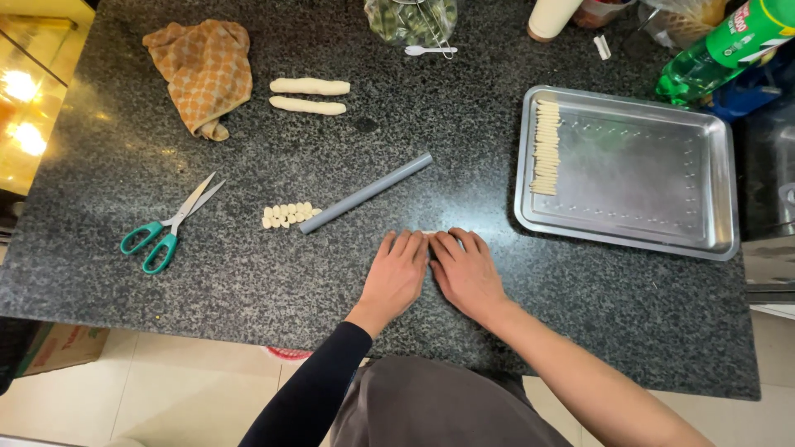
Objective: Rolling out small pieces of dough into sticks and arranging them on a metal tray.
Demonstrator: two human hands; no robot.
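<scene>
Cardboard shows first at the far left, a brown box [51, 346] on the pale tiled floor below the speckled dark granite counter [248, 281]. Moving right we see green-handled scissors [168, 228] lying with blades apart, an orange checked cloth [203, 73] crumpled above them, two smooth dough logs [309, 95] lying side by side, a small heap of cut dough pieces [287, 215], and a grey plastic rod [366, 192] just beside the heap.

Our left hand [396, 271] and right hand [465, 269] lie palm down at the counter's middle, index fingers touching, fingers flat and together. A sliver of pale dough [431, 233] peeks out at the fingertips; the hands press on it rather than grip it.

Further right sits a dimpled steel tray [712, 190], thin dough sticks [544, 147] stacked along its left wall. A green plastic bottle [729, 50] with a bright label lies tilted at the top right corner.
</scene>
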